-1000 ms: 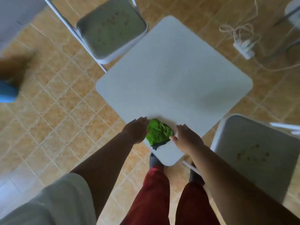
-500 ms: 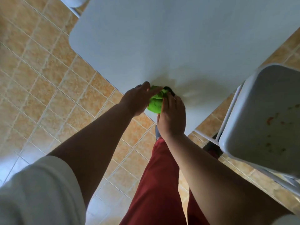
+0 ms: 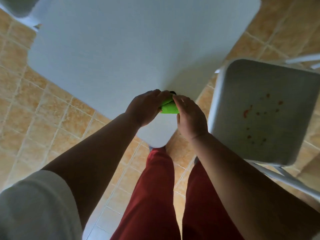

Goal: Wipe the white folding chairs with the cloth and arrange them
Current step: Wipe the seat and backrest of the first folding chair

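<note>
Cloth: a green cloth [image 3: 170, 107] bunched into a small wad at the near corner of the white table [image 3: 121, 49], pinched between both hands; its long axis seems to run across the view, left to right, though the fingers hide most of it.
Left hand: the left hand [image 3: 144, 108] curls over the cloth's left side, fingers closed onto it.
Right hand: the right hand [image 3: 191, 118] grips the cloth's right side, fingertips meeting the left hand's over the top.
Near chair: a white folding chair [image 3: 263, 111] stands just beside the table's right edge, close to the right forearm, its seat facing up and spotted with small reddish-brown marks.
Far chair: part of a second chair [image 3: 19, 7] shows blurred at the top left corner, beyond the table.
In the way: the table corner lies between the person's red trousers [image 3: 155, 196] and the cloth; the near chair's metal legs [image 3: 290, 181] slant over the tiled floor [image 3: 43, 110] at right.
Count: one cloth, two hands, two chairs in view, one table.
</note>
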Action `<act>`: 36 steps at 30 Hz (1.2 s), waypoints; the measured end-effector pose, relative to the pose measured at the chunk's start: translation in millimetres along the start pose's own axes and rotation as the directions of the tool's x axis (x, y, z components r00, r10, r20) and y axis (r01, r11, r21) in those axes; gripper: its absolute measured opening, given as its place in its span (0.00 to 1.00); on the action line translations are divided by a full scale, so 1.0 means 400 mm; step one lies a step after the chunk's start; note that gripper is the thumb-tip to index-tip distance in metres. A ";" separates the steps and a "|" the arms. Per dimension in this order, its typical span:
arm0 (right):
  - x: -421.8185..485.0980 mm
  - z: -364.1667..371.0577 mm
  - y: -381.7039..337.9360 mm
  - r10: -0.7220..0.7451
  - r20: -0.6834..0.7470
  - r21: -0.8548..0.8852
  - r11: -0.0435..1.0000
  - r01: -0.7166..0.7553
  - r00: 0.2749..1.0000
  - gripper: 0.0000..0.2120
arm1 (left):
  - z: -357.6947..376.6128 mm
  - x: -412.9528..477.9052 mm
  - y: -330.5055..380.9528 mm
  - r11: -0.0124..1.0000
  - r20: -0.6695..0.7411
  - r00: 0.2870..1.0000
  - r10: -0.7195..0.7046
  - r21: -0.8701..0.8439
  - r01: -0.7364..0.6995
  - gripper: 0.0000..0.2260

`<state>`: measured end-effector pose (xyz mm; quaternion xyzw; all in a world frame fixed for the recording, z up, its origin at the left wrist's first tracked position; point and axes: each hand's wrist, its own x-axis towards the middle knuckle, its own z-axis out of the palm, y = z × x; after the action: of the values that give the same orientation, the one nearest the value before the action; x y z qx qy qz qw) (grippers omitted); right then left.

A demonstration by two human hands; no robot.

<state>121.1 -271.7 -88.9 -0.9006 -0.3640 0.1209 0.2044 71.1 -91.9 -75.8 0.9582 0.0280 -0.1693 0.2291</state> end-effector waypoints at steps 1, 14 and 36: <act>-0.019 -0.024 0.033 0.007 -0.013 -0.005 1.000 -0.007 1.000 0.23 | 0.009 0.022 0.035 0.999 0.009 0.999 0.036 0.013 -0.036 0.26; -0.395 -0.112 0.497 0.346 -0.047 -0.044 0.936 -0.348 0.937 0.23 | 0.319 0.283 0.476 0.897 0.141 0.904 0.404 0.130 -0.422 0.26; -0.404 -0.073 0.601 0.230 -0.193 0.094 0.972 -0.215 0.954 0.24 | 0.435 0.193 0.411 0.900 0.131 0.961 0.245 0.337 -0.275 0.38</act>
<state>163.4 -550.6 -161.8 -0.9355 -0.2329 0.0639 0.2578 111.2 -318.6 -177.3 0.9705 -0.1407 -0.1803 0.0757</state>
